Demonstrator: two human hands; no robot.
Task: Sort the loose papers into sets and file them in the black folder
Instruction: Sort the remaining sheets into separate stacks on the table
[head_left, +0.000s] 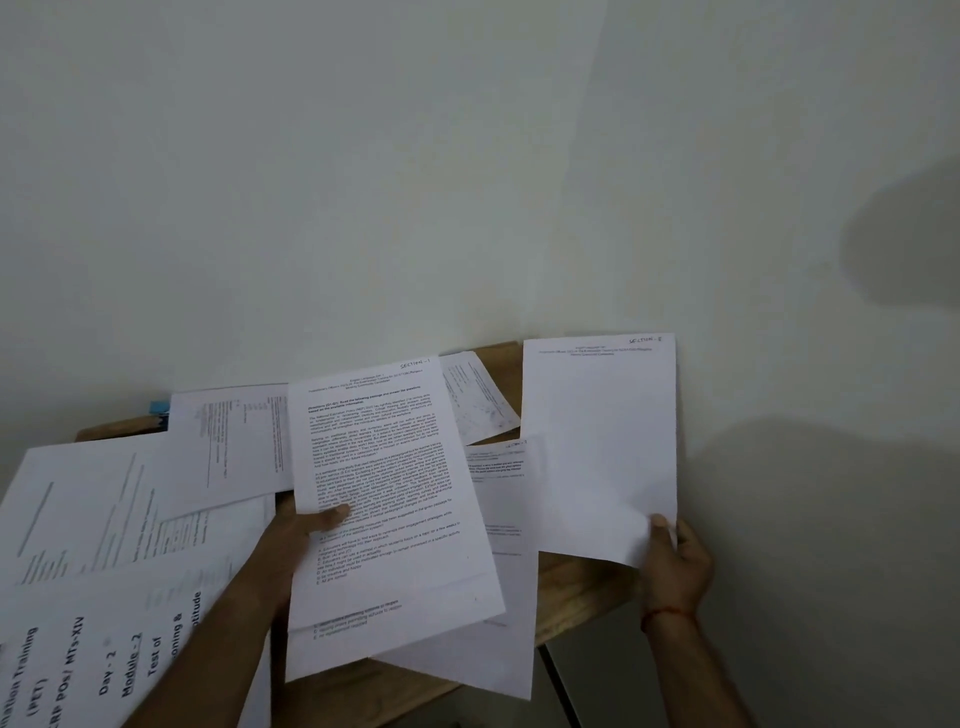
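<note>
Left grip (280, 545) over tabletop (587, 587) middle: thumb (332, 517) on top of printed sheet (384, 467), fingers hidden beneath, pinching its left edge. Left forearm (223, 649) enters from bottom left. Right grip (678, 564) at tabletop's right edge, thumb (658, 525) pinching lower right corner of near-blank sheet (597, 441). Red thread (667, 618) round right wrist.

Your left hand (291, 540) grips a printed sheet (384, 499) at its left edge, with the thumb lying on the text. Your right hand (675, 561) pinches the lower right corner of a nearly blank sheet (597, 441), raised in front of the wall (363, 182). More papers (93, 519) lie overlapping on the wooden bench (582, 577), some hanging over its near edge. A blue thing (158, 408) peeks out behind them at the back left.
</note>
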